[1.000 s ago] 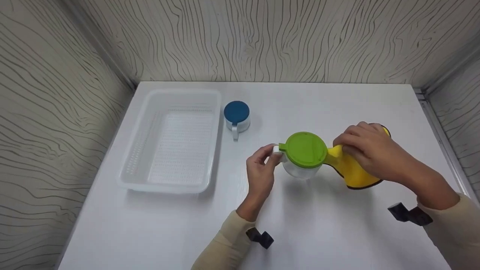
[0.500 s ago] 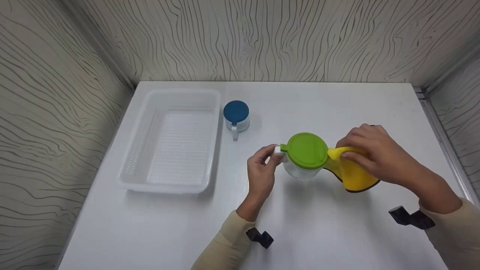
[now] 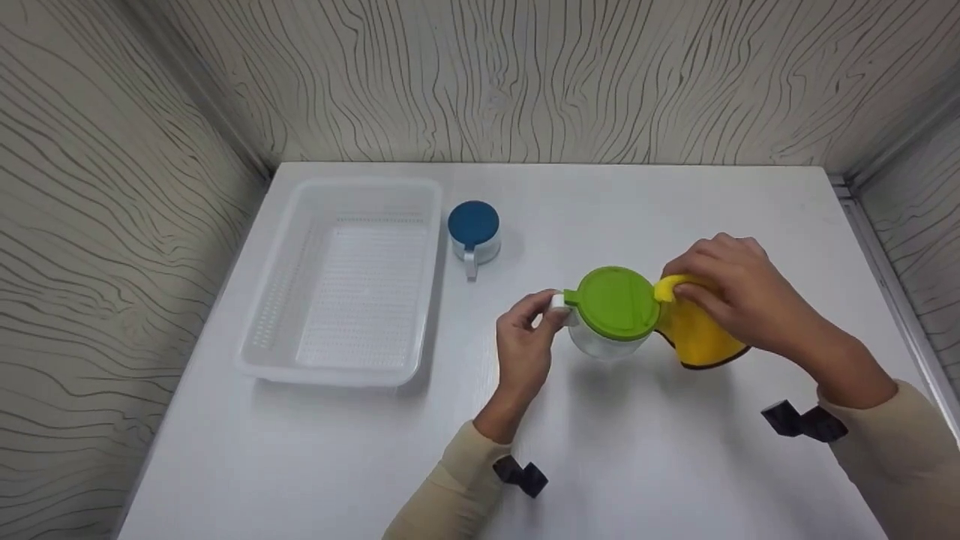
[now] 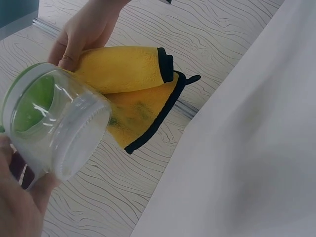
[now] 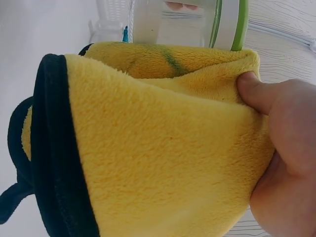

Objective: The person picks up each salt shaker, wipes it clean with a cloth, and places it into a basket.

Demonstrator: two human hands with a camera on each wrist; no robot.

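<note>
A clear jar (image 4: 74, 118) with a green lid (image 3: 616, 303) is held up off the white table. My left hand (image 3: 523, 346) grips its white handle (image 3: 559, 301) on the left side. On the jar's other side, my right hand (image 3: 739, 292) pinches a yellow cloth (image 3: 701, 334) with dark edging. That cloth touches the jar near the lid's rim. Green smudges mark the cloth (image 4: 138, 113) in the left wrist view. Thumb on top, the right hand (image 5: 291, 128) holds the cloth's folded edge in the right wrist view. The cloth hides most of its other fingers.
A second jar with a blue lid (image 3: 473, 223) stands on the table (image 3: 315, 457) behind the left hand, its handle toward me. Left of it sits a white plastic basket (image 3: 251, 300). Patterned walls (image 3: 525, 82) border the table at the back and sides.
My right hand has shifted slightly, now up and left, and its cloth is gathered more closely at the lid's edge. The left hand and jar have moved a touch to the right.
</note>
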